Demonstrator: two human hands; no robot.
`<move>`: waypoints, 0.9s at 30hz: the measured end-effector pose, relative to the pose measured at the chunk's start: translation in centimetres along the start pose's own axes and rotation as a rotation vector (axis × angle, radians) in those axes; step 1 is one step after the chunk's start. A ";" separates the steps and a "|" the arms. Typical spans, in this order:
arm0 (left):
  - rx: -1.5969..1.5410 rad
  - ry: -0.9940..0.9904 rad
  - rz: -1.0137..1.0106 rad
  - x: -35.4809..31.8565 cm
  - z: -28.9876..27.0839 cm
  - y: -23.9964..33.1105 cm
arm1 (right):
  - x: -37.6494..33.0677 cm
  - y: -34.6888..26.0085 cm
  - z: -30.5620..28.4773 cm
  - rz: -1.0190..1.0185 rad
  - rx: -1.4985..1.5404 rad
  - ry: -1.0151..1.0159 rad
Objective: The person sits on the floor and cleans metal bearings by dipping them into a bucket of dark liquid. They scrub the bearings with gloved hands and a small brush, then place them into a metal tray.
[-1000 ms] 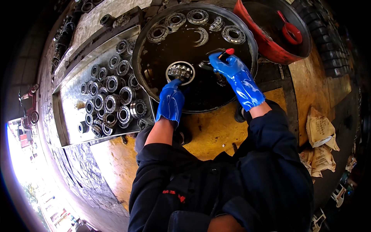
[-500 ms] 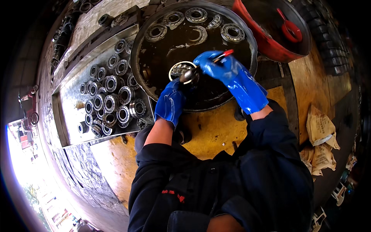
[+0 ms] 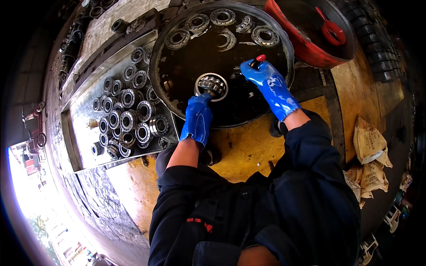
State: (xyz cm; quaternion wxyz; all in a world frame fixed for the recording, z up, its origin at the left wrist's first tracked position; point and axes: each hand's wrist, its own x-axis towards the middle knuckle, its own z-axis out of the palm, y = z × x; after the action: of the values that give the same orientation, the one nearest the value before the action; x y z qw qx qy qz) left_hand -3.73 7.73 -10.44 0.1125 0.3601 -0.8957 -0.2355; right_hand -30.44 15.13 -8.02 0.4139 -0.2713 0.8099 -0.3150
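In a blue rubber glove, my left hand (image 3: pixel 199 113) grips a roller bearing (image 3: pixel 212 85) over the near-left part of a large round pan (image 3: pixel 153 75) of dark liquid. The bearing's roller set is tilted inside its shiny outer ring, showing the rollers. My right hand (image 3: pixel 262 76), gloved the same way, is closed around a brush (image 3: pixel 260 58) with a red-ended handle, to the right of the bearing and apart from it. The brush's head is hard to make out against the dark liquid. Several bearings (image 3: pixel 222 17) lie along the pan's far side.
To the left, a metal tray (image 3: pixel 71 142) holds many bearings (image 3: pixel 128 119). A red tub (image 3: pixel 297 44) at the far right contains a red ladle (image 3: pixel 333 33). Torn paper sacks (image 3: pixel 370 142) lie on the right, and dark ribbed parts (image 3: pixel 377 48) are stacked beyond.
My right hand has moved right with the brush, away from the bearing. In my left hand the bearing stays in nearly the same place, its rollers now more exposed.
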 end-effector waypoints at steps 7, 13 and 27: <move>-1.156 -0.053 -0.905 2.6 1.3 1.7 | -3.7 -4.6 1.6 -0.756 -0.029 -0.182; -1.046 -0.084 -0.852 3.9 1.2 3.6 | 1.7 0.2 1.7 -0.543 0.645 -0.182; -1.302 0.038 -0.633 2.0 0.3 1.3 | -1.7 -0.8 -1.6 -0.116 -0.388 0.175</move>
State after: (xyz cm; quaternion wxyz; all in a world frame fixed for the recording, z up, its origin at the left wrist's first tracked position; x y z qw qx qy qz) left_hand -6.04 7.19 -9.99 0.2461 0.4662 -0.4245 -0.7361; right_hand -30.75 16.27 -5.86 0.2632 -0.3638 0.8712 -0.1986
